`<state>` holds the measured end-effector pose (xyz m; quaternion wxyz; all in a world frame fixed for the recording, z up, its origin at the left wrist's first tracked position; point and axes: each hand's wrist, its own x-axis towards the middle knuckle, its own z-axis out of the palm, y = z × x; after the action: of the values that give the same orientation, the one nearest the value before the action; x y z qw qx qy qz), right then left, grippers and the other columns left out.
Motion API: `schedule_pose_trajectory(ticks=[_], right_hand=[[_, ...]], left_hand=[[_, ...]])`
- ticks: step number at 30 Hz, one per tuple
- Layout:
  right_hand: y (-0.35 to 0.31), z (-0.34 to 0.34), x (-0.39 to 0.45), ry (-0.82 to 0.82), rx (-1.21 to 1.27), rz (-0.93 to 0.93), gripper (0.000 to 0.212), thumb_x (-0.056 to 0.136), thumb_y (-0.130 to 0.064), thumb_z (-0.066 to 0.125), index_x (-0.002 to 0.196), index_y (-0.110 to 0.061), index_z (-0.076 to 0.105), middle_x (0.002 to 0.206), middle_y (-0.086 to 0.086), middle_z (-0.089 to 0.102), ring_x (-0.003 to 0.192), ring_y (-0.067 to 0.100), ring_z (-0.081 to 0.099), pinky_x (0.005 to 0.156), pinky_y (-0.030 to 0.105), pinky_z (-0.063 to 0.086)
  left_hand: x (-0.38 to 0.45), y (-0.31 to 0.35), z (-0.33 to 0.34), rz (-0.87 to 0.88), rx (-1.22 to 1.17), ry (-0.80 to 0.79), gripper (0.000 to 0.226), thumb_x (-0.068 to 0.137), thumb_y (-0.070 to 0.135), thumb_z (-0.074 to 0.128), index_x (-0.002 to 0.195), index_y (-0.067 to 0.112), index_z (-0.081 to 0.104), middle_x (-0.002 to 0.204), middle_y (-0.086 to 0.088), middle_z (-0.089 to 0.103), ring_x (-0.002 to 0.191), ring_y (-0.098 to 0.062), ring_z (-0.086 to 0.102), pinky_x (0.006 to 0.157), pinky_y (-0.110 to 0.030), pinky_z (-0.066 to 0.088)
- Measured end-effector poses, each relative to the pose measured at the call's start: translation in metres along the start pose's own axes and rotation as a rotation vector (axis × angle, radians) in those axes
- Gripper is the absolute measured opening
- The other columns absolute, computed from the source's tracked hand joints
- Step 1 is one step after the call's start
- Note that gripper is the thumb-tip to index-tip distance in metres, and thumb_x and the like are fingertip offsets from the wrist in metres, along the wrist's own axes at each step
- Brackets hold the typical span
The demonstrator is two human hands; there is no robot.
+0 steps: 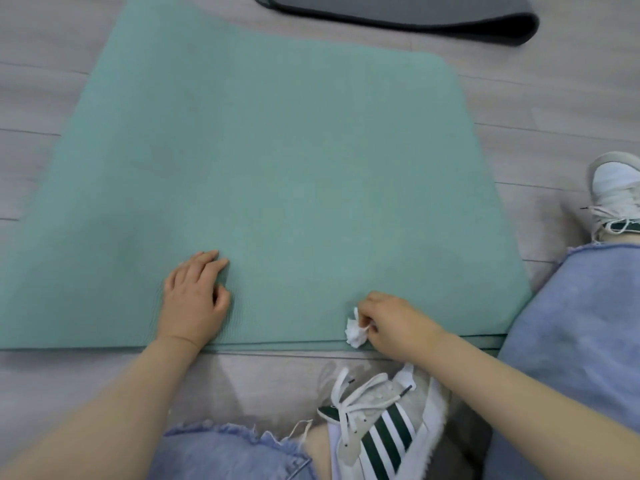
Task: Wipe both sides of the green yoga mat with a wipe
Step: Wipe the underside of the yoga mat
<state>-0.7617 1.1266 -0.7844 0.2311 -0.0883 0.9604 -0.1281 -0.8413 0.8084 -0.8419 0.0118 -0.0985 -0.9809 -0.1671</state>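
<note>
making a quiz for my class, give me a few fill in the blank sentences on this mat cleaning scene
1. The right hand pinches a crumpled white ____.
2. The left hand presses flat on the ____ yoga mat.
3. A folded ____ mat lies on the floor beyond it.
4. The wipe sits at the mat's ____ edge.

Missing words: wipe; green; dark grey; near

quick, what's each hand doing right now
Left hand: open, resting flat on the green yoga mat.
Right hand: pinching a crumpled white wipe at the mat's near edge.
</note>
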Motion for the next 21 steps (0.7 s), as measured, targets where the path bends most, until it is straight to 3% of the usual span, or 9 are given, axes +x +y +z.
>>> schedule_pose_trajectory(ticks=[5, 8, 11, 13, 15, 16, 18, 21], right_hand=[[-0.02, 0.003, -0.001, -0.055, -0.125, 0.056, 0.022, 0.082, -0.01, 0.052, 0.104, -0.01, 0.054, 0.109, 0.011, 0.051, 0.099, 0.03, 0.056, 0.077, 0.03, 0.041], [-0.019, 0.003, -0.004, -0.043, -0.083, 0.071, 0.023, 0.083, -0.012, 0.055, 0.106, -0.011, 0.054, 0.109, 0.011, 0.05, 0.099, 0.03, 0.056, 0.075, 0.028, 0.039], [-0.012, 0.005, -0.008, -0.003, 0.054, 0.115, 0.019, 0.083, -0.013, 0.056, 0.102, -0.014, 0.058, 0.108, 0.009, 0.052, 0.095, 0.028, 0.056, 0.072, 0.026, 0.035], [-0.011, 0.006, -0.01, 0.027, 0.093, 0.127, 0.016, 0.082, -0.013, 0.056, 0.098, -0.015, 0.058, 0.106, 0.008, 0.052, 0.091, 0.026, 0.055, 0.071, 0.027, 0.036], [-0.011, 0.007, -0.011, 0.04, 0.106, 0.125, 0.016, 0.082, -0.012, 0.055, 0.096, -0.016, 0.058, 0.106, 0.008, 0.052, 0.09, 0.025, 0.054, 0.07, 0.026, 0.035], [-0.011, 0.008, -0.011, 0.044, 0.11, 0.119, 0.016, 0.081, -0.012, 0.055, 0.096, -0.016, 0.058, 0.106, 0.008, 0.052, 0.092, 0.026, 0.055, 0.071, 0.026, 0.035], [-0.011, 0.008, -0.012, 0.046, 0.1, 0.106, 0.016, 0.082, -0.012, 0.055, 0.097, -0.015, 0.057, 0.107, 0.008, 0.052, 0.094, 0.027, 0.055, 0.073, 0.028, 0.037], [-0.01, 0.009, -0.013, 0.052, 0.086, 0.086, 0.017, 0.082, -0.01, 0.054, 0.099, -0.013, 0.057, 0.107, 0.01, 0.051, 0.094, 0.029, 0.056, 0.074, 0.029, 0.04]], left_hand=[[0.009, 0.01, -0.009, 0.053, 0.116, -0.19, 0.058, 0.07, 0.028, 0.034, 0.112, 0.002, 0.063, 0.124, -0.022, 0.06, 0.112, -0.043, 0.058, 0.094, -0.054, 0.047], [0.012, 0.022, -0.01, 0.239, 0.05, -0.279, 0.062, 0.078, 0.038, 0.036, 0.122, 0.003, 0.062, 0.131, -0.02, 0.058, 0.121, -0.042, 0.055, 0.104, -0.053, 0.044], [-0.004, 0.051, -0.008, 0.459, 0.055, -0.424, 0.081, 0.081, 0.066, 0.034, 0.144, 0.017, 0.047, 0.153, -0.006, 0.042, 0.142, -0.032, 0.036, 0.118, -0.051, 0.022], [-0.016, 0.071, -0.004, 0.483, 0.176, -0.529, 0.099, 0.071, 0.082, 0.024, 0.155, 0.03, 0.024, 0.164, 0.005, 0.015, 0.151, -0.023, 0.013, 0.122, -0.046, 0.003], [-0.025, 0.082, 0.003, 0.489, 0.277, -0.56, 0.104, 0.066, 0.086, 0.016, 0.157, 0.036, 0.007, 0.165, 0.009, -0.001, 0.152, -0.02, 0.001, 0.121, -0.044, -0.005], [-0.028, 0.083, 0.005, 0.498, 0.295, -0.549, 0.103, 0.067, 0.085, 0.016, 0.157, 0.036, 0.007, 0.165, 0.007, 0.0, 0.153, -0.021, 0.003, 0.122, -0.045, -0.003], [-0.031, 0.082, 0.005, 0.558, 0.339, -0.49, 0.094, 0.076, 0.08, 0.025, 0.155, 0.029, 0.025, 0.163, -0.002, 0.022, 0.148, -0.029, 0.026, 0.12, -0.05, 0.018], [-0.03, 0.081, 0.006, 0.654, 0.492, -0.466, 0.079, 0.086, 0.068, 0.03, 0.14, 0.016, 0.055, 0.144, -0.013, 0.053, 0.126, -0.038, 0.056, 0.1, -0.053, 0.048]])
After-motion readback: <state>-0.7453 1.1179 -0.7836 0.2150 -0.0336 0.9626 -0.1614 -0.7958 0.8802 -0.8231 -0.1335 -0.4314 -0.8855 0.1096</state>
